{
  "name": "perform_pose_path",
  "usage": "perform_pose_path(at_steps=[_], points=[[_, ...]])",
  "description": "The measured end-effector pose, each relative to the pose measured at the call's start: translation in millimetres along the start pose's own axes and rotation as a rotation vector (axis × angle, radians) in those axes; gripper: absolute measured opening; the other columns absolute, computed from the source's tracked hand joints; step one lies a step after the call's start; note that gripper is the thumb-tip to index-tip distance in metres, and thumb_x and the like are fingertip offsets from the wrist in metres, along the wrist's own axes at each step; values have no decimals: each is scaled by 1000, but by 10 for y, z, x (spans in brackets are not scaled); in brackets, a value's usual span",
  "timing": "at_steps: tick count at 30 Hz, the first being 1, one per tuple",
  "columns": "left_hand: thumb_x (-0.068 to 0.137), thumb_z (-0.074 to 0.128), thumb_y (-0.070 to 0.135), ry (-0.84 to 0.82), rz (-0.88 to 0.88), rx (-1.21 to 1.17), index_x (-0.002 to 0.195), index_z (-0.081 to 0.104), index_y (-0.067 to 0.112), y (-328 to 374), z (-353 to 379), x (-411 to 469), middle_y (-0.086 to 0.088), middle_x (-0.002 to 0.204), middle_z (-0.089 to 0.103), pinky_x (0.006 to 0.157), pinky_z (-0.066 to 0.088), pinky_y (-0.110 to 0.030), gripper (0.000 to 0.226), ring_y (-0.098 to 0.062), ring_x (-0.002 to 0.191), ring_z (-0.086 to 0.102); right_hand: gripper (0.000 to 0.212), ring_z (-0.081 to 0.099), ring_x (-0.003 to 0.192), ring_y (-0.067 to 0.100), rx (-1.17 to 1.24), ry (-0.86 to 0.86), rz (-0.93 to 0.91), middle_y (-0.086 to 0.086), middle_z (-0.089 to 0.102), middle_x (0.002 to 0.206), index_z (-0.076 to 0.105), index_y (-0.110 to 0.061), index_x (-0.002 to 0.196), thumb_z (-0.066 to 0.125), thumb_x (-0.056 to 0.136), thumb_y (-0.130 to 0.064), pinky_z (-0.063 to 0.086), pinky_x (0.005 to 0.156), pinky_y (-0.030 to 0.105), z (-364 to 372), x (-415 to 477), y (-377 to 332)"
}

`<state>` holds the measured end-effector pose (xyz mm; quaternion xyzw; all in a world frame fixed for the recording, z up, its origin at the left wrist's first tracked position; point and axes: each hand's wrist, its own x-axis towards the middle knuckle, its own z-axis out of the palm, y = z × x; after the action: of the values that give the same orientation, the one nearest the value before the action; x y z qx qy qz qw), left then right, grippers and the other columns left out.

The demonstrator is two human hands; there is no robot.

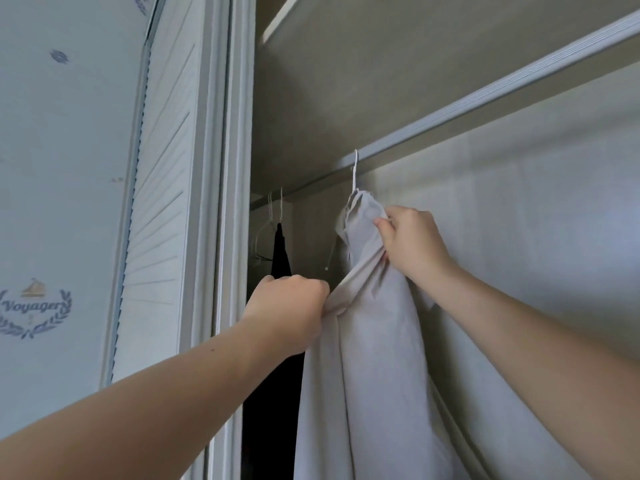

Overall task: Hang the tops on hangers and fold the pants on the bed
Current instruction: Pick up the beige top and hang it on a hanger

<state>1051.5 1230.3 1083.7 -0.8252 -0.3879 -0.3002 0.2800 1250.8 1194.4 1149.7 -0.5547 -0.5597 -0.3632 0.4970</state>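
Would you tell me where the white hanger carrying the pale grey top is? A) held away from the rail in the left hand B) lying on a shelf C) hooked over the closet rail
C: the white hanger hooks over the closet rail above the pale grey top.

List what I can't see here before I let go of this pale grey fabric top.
Head view only:
1. Thin white hanger: only its hook shows; its shoulders are inside the pale grey fabric top.
2. The top's hem: cut off by the bottom edge.
3. Left hand fingertips: buried in the fabric it grips.
4. Black hanging garment: lower part behind the left forearm and the top; type unclear.
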Motion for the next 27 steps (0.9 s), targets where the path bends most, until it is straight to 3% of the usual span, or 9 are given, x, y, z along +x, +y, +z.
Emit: perform_pose_path(at_steps=[3, 8, 12, 17, 19, 21, 23, 24, 27], points=[[97, 49, 15, -23, -25, 67, 90, 48, 26, -78, -25, 67, 1, 86, 57, 83, 35, -37, 13, -25, 79, 47, 33, 53, 73, 35, 69, -9, 39, 7, 52, 68, 50, -11, 70, 55, 100, -23, 31, 61, 35, 300, 100, 34], [89, 52, 6, -119, -50, 222, 86, 45, 22, -141, -20, 207, 3, 72, 42, 98, 35, -43, 18, -25, 78, 42, 29, 63, 90, 37, 141, -89, 82, 14, 69, 92, 68, -6, 92, 52, 102, -28, 50, 74, 39, 840, 326, -40], [87, 55, 1, -190, -87, 329, 73, 39, 21, -125, 17, 394, 1, 71, 42, 106, 31, -49, 29, -27, 79, 42, 32, 63, 87, 37, 172, -139, 142, 11, 64, 85, 64, -10, 82, 51, 103, -31, 38, 65, 32, 1231, 552, -148], [88, 55, 2, -215, -187, 399, 74, 42, 20, -227, 183, 609, 1, 71, 46, 85, 30, -41, 27, -25, 76, 48, 32, 65, 102, 39, 266, -225, 240, 19, 68, 106, 71, -9, 110, 49, 104, -32, 43, 75, 34, 1721, 715, -193], [88, 55, 3, -264, -248, 415, 76, 43, 20, -285, 254, 659, 1, 73, 44, 83, 28, -38, 24, -26, 84, 55, 31, 63, 106, 40, 327, -287, 263, 21, 67, 112, 70, -7, 114, 50, 104, -27, 44, 79, 35, 1898, 748, -211], [89, 55, 5, -314, -317, 406, 88, 51, 20, -317, 320, 695, 0, 80, 47, 83, 28, -38, 16, -27, 101, 61, 30, 63, 110, 40, 392, -320, 290, 22, 66, 116, 68, -4, 118, 52, 102, -25, 47, 84, 36, 2046, 771, -242], [91, 54, 7, -337, -367, 419, 105, 58, 20, -339, 375, 725, -1, 87, 52, 83, 28, -38, 20, -28, 105, 61, 30, 63, 111, 39, 436, -328, 323, 22, 65, 118, 67, -4, 120, 54, 102, -24, 48, 86, 38, 2162, 786, -268], [91, 54, 7, -340, -373, 430, 106, 58, 21, -352, 389, 730, 0, 85, 51, 82, 28, -38, 20, -27, 100, 61, 31, 62, 111, 39, 449, -338, 342, 21, 65, 119, 66, -4, 121, 54, 101, -24, 48, 86, 38, 2206, 781, -272], [91, 53, 7, -332, -374, 468, 82, 47, 20, -383, 408, 714, 1, 75, 44, 78, 29, -39, 17, -20, 71, 47, 28, 62, 109, 39, 485, -374, 355, 21, 64, 118, 65, -6, 118, 54, 101, -26, 49, 86, 36, 2280, 727, -232]])
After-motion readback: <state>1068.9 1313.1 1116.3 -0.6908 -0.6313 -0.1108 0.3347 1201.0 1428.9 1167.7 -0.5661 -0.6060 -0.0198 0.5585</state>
